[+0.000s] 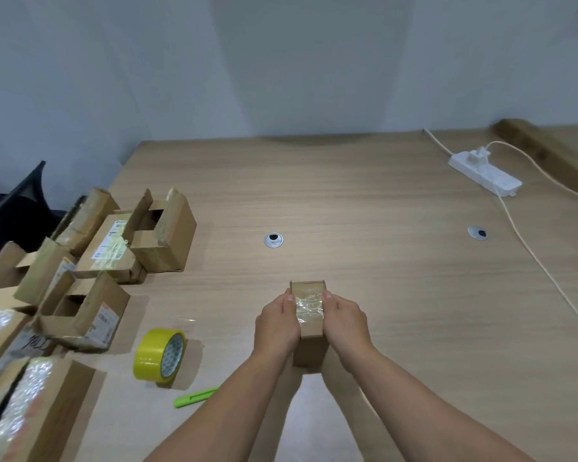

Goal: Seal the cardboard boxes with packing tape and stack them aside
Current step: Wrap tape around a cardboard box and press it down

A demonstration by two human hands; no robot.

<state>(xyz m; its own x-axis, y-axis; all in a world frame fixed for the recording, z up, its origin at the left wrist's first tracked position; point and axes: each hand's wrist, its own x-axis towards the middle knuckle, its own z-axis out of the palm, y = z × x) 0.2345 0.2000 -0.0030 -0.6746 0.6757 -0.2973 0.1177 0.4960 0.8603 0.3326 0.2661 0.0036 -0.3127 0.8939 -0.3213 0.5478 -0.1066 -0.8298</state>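
The small box (307, 290) sits on the worktop (381, 245), right in front of the person. The left hand (276, 325) and right hand (346, 323) hug its sides, thumbs pushing the clear tape strip (309, 311) flat, likely so it sticks. The yellow tape roll (159, 356) and green cutter (196, 396) lie close by on the left, easy to grab. Open boxes (84, 308) wait farther left.

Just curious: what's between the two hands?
A small box, taped on top, gripped by the left hand and right hand; the head view shows it.
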